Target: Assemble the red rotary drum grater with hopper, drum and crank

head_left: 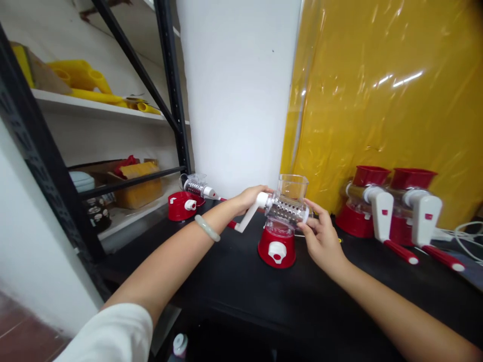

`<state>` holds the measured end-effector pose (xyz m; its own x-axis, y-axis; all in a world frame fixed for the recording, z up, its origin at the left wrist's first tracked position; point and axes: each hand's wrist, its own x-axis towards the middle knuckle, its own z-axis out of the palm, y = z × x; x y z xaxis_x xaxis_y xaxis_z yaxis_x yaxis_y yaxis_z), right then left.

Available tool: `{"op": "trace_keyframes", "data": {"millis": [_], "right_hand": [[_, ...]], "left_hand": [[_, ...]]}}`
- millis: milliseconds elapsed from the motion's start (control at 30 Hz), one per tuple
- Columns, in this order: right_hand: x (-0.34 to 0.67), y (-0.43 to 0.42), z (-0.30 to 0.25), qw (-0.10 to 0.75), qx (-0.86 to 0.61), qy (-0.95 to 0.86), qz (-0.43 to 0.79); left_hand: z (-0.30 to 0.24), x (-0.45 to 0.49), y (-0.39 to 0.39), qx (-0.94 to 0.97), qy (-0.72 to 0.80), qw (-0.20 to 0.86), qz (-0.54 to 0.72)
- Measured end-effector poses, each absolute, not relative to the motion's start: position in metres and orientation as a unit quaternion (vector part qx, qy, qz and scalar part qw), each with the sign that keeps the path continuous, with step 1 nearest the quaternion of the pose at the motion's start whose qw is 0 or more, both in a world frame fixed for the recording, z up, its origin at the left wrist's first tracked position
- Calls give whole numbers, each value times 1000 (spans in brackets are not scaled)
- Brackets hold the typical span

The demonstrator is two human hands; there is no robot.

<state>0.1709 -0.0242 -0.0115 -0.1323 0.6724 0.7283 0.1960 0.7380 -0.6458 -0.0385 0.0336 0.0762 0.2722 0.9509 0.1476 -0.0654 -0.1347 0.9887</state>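
Note:
A rotary grater point(284, 211) with a clear hopper, a perforated metal drum and a red suction base point(276, 249) stands on the black table point(241, 281). My left hand point(248, 197) is closed round the white hub of its crank handle point(245, 219) on the left side. My right hand point(320, 235) presses its fingers against the drum's right end. A pale green bangle point(207, 228) sits on my left wrist.
A partly assembled grater point(187, 198) with a red base lies at the back left. Two finished graters point(392, 211) with red hoppers stand at the right before a yellow plastic sheet point(396, 100). A black shelf rack point(113, 151) holds yellow parts. White cables point(466, 241) lie far right.

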Motion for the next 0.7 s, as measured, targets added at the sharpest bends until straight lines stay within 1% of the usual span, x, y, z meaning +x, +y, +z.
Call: {"op": "trace_keyframes", "data": {"millis": [200,400,700], "right_hand": [[170,-24,-9,591,-306,-717,209],[167,-28,-6,608,-298,-704,214],[169,-27,-6,600,-312,-703,218]], "left_hand": [[79,-34,37,597,376,544,453],[73,-32,36,578,383,551,463],[64,-29,38,594,377,484,520]]}}
